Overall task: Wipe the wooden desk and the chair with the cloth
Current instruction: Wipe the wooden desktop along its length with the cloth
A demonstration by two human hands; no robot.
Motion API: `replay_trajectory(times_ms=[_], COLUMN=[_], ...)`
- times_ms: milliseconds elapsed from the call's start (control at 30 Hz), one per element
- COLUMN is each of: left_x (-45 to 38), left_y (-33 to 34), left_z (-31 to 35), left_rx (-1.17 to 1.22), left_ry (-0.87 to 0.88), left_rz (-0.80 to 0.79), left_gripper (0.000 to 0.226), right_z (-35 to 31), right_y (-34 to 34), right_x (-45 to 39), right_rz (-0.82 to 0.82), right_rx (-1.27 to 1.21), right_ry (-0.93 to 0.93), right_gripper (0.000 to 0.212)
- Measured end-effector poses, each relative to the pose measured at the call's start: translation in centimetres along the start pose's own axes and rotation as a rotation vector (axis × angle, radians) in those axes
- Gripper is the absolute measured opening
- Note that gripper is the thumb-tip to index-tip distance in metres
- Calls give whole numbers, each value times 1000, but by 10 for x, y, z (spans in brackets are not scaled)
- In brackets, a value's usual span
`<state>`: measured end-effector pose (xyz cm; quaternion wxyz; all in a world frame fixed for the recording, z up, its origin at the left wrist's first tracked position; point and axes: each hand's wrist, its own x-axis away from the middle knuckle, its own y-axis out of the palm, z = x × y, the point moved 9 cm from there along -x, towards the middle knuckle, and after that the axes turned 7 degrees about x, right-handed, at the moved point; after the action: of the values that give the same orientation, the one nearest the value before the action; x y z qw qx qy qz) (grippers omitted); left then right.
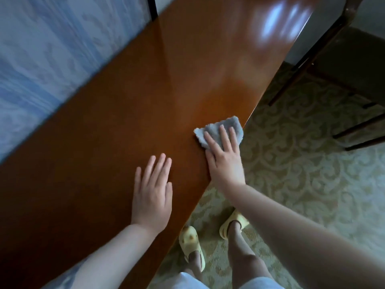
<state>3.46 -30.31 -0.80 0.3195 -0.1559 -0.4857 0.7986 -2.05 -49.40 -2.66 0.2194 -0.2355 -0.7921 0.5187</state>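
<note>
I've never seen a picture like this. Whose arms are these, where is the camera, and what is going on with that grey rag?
No machine here: these are a person's two bare hands, filmed by one wide camera worn on the head, looking down. That is why you also see their legs and yellow slippers on the patterned carpet. The brown surface is a shiny wooden desk. The right hand presses flat on a grey cloth near the desk's edge, fingers straight. The left hand rests flat on the bare wood, holding nothing. The dark frame at the upper right looks like the chair.

Crumpled grey cloth at glossy brown wooden desk edge, dark chair beyond
</note>
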Motion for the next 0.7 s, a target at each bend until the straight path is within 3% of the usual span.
replay_trajectory(times_ms=[100,200,233,333,367,400,467,567,633,700], left_x=[30,31,29,29,29,29,29,30,29,29], left_y=[2,4,3,1,1,3,5,4,2,3], left_z=[-21,-24,-22,-20,-19,-19,-20,-22,-21,-20], left_rx=[-30,-59,-63,-70,-75,-80,-95,-107,-97,-85], left_ry=[-4,-9,-14,1,14,29,50,35,14,16], left_rz=[-26,-33,-24,-8,-6,-7,-1,18,17,0], left_gripper=[51,52,52,52,51,51,49,49,51,53], right_z=[-57,-61,-47,-3,-10,-33,-84,-94,-63,-30], right_y=[26,23,17,-2,5,17,37,37,20,4], right_x=[60,42,26,22,44,67,94,63,24,18], right_rz=[-5,-105,-105,101,155,162,73,-62,2,115], right_rx=[143,266,263,37,-9,-8,64,203,221,172], right_ry=[-205,-589,-572,-38,62,40,-207,-583,-493,-131], right_gripper=[48,51,52,48,47,47,47,46,47,48])
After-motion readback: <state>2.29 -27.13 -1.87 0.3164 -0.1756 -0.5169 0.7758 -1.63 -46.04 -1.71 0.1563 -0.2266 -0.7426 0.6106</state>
